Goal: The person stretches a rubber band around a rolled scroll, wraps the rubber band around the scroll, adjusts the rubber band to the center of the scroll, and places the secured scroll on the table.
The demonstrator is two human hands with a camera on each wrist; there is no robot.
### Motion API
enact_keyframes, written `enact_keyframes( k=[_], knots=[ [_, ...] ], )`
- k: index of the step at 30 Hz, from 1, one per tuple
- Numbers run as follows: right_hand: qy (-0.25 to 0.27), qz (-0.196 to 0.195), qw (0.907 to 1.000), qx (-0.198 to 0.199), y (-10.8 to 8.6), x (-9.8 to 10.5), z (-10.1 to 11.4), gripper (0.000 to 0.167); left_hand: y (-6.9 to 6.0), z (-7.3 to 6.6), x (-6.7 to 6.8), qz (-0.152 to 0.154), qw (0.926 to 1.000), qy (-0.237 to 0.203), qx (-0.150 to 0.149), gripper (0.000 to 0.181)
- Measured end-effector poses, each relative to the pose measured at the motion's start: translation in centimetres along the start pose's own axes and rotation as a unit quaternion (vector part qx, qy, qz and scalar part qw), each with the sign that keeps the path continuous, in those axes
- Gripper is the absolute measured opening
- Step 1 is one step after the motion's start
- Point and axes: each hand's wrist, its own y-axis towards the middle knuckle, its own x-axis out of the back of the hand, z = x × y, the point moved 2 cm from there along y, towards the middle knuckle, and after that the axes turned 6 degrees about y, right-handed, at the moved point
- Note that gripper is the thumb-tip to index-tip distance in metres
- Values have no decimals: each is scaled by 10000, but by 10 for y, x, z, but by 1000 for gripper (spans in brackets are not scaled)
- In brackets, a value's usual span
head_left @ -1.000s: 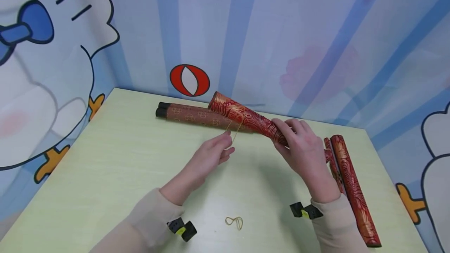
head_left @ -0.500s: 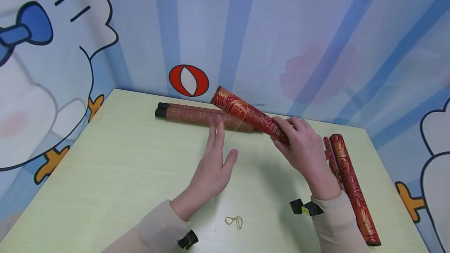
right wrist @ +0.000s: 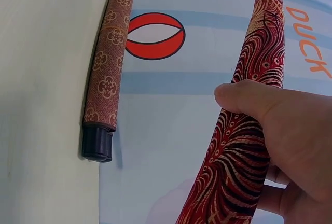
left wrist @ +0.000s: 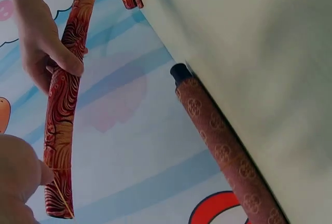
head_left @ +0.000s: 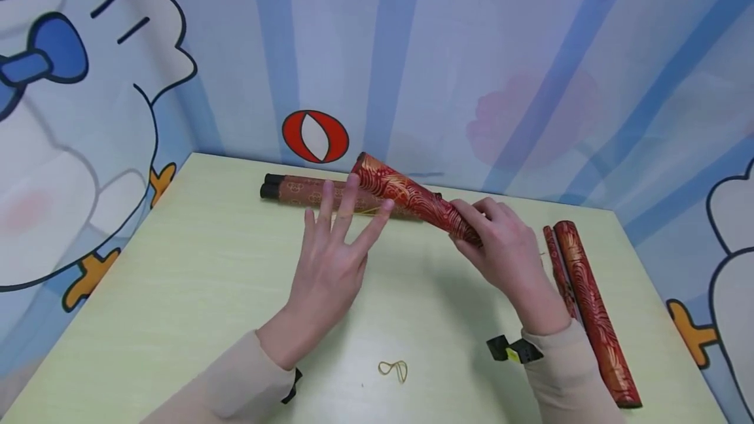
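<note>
Left hand: pinch of 1.0 s ago is gone; fingers, straight and close together at 0.5 s, now fan apart, back of hand uppermost, hand shifted left. Cord, earlier slanting nearward, now runs nearly level leftward. Patterned red roll: left end slightly lower than at 0.5 s.

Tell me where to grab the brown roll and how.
Grip the brown roll near its left black ends, probably from front and above: it lies along the backdrop, and the held red roll overlaps its right part in the head view.
</note>
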Motion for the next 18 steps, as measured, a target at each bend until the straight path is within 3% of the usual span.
enact_keyframes(
  k=[7,18],
  knots=[
    [-36,-54,9997,216,0,-1,5,55,8,14,5,-898,9934,-168,-698,79],
    [-142,32,9992,374,0,-3,12,52,11,34,0,-1809,9739,139,-1362,58]
  ],
)
